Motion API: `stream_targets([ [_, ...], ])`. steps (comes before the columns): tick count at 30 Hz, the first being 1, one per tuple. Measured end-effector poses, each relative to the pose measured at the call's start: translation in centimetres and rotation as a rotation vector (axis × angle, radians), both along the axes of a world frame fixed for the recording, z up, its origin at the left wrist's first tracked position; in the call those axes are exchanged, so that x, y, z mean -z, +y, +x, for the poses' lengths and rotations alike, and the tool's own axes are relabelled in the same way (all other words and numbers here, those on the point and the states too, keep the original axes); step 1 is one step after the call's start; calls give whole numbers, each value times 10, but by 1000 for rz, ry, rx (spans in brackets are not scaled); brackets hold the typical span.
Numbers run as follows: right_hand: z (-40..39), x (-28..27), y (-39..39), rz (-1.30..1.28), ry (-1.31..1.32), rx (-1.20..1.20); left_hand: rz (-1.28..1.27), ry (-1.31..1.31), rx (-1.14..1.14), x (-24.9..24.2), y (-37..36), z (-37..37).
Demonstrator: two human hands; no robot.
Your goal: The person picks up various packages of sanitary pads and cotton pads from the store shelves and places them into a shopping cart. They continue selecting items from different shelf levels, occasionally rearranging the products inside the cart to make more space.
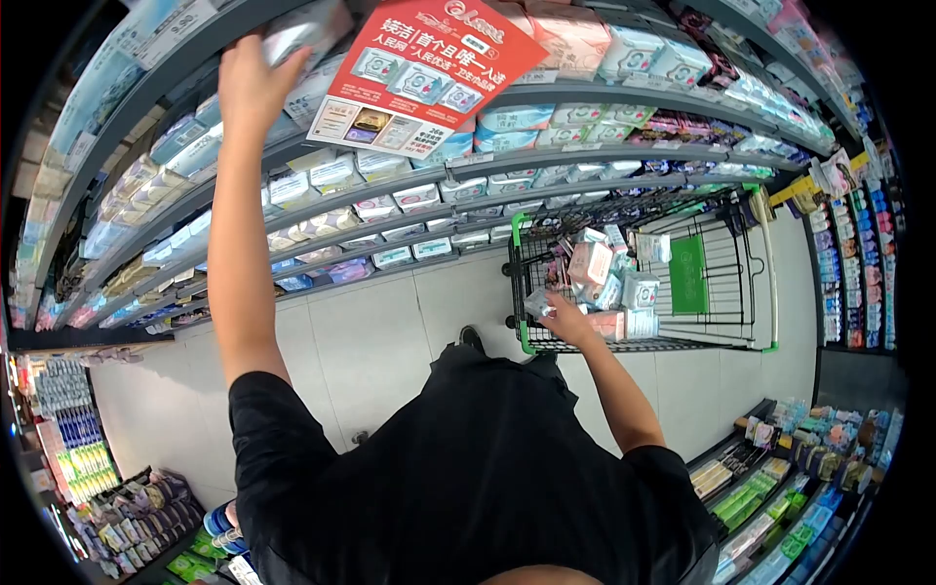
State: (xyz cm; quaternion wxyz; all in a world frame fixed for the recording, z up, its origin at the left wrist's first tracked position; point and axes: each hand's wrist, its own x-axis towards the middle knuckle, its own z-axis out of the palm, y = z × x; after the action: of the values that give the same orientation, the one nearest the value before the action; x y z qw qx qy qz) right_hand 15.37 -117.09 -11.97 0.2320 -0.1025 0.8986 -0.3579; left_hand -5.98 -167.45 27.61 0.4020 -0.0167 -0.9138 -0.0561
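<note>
My left hand (252, 83) reaches up to the upper shelf, its fingers apart beside a pale package (307, 31); whether it grips the package is hard to see. Just right of it a red advertising sign (424, 73) hangs at the shelf edge. At the near left end of the shopping cart (763, 283), my right hand (564, 317) is closed on a small pale package (537, 303). Beside that hand, inside the cart, lie several pink packages (591, 263) and white-blue packages (641, 291).
Long curved shelves (546, 95) of packaged goods run across the top. Another shelf unit (858, 253) stands beyond the cart at right. Goods racks are at the lower right (770, 507) and lower left (132, 526). Grey tiled floor (375, 317) lies between.
</note>
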Motion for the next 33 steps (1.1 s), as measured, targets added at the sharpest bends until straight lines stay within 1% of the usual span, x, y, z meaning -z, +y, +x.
stream_targets([
  [1, 1, 1, -2, 15, 7, -21, -7, 214, 53, 11, -3, 4],
  [2, 1, 9, -3, 64, -4, -55, 12, 277, 52, 21, -8, 10],
  [3, 2, 8, -5, 70, 95, -119, 41, 335, 60, 32, -9, 16],
  [4, 2, 8, -6, 15, 98, -127, 53, 354, 15, 38, -5, 27],
  [6, 0, -2, -11, 66, 166, -152, 80, 354, -71, 53, 4, 49],
  [7, 0, -10, -16, 70, 115, -111, 86, 332, -122, 62, 6, 64],
  [8, 0, -18, -20, 3, 168, -102, 111, 329, -135, 72, 9, 79],
  [9, 0, -29, -24, 22, 132, -76, 131, 327, -155, 82, 13, 98],
  [11, -4, -53, -31, 34, 53, -121, 299, 315, -227, 96, 38, 143],
  [13, -4, -66, -35, -165, -54, -124, 651, 211, -57, 125, 68, 187],
  [14, -3, -71, -36, -266, -107, -129, 703, 21, 6, 143, 86, 206],
  [15, 0, -76, -37, -455, -237, -67, 748, -174, 66, 160, 109, 221],
  [16, 4, -79, -38, -643, -371, -7, 935, -465, 108, 171, 140, 233],
  [17, 8, -86, -37, -830, -508, 53, 903, -701, 78, 188, 165, 241],
  [18, 12, -98, -34, -854, -547, 71, 1007, -864, 208, 236, 177, 249],
  [19, 14, -97, -30, -839, -602, 81, 1321, -974, 269, 279, 195, 260],
  [20, 16, -94, -25, -822, -657, 94, 1382, -1036, 317, 310, 217, 270],
  [21, 19, -91, -19, -805, -714, 107, 1444, -1100, 365, 326, 237, 277],
  [23, 26, -79, 1, -696, -698, 240, 1491, -1215, 335, 329, 268, 280],
  [24, 28, -73, 17, -705, -689, 314, 1518, -1271, 319, 330, 283, 281],
  [25, 29, -66, 32, -712, -679, 387, 1443, -1197, 330, 332, 296, 283],
  [27, 28, -53, 62, -664, -610, 638, 1235, -1000, 378, 371, 315, 288],
  [28, 28, -44, 79, -698, -550, 690, 1110, -997, 453, 374, 325, 290],
  [29, 27, -43, 94, -714, -498, 679, 983, -991, 528, 373, 337, 293],
  [30, 20, -31, 110, -535, -452, 640, 849, -1027, 588, 373, 348, 295],
  [31, 23, -7, 126, -358, -329, 585, 744, -1094, 606, 370, 360, 297],
  [32, 26, 17, 143, -170, -213, 539, 587, -1070, 635, 370, 371, 301],
  [33, 32, 43, 161, 18, -20, 470, 431, -1039, 658, 371, 381, 303],
])
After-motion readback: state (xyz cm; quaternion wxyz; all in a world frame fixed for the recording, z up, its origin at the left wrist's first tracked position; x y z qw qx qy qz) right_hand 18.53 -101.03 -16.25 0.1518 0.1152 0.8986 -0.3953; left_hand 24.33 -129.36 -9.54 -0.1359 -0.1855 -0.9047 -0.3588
